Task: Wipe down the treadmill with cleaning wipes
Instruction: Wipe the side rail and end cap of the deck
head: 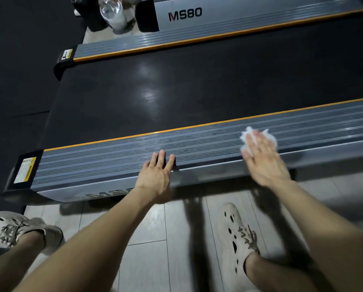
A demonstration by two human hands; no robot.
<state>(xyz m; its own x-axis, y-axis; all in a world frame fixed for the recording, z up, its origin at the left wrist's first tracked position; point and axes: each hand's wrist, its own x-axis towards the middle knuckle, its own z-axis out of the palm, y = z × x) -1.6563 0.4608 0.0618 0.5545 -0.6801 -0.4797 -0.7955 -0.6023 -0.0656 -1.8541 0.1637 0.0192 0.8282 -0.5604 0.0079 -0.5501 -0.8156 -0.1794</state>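
While your right hand [262, 163] pressed the wipe [247, 134] onto the treadmill side rail [113, 163], right of centre, it lay flat, unclenched. Your left hand [157, 175] rested flat on that rail, grasping nothing.

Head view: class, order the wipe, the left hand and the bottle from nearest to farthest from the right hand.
1. Wipe: pressed under the right hand on the near rail.
2. Left hand: further left, resting on the same rail.
3. Bottle: top left, beyond the far rail.
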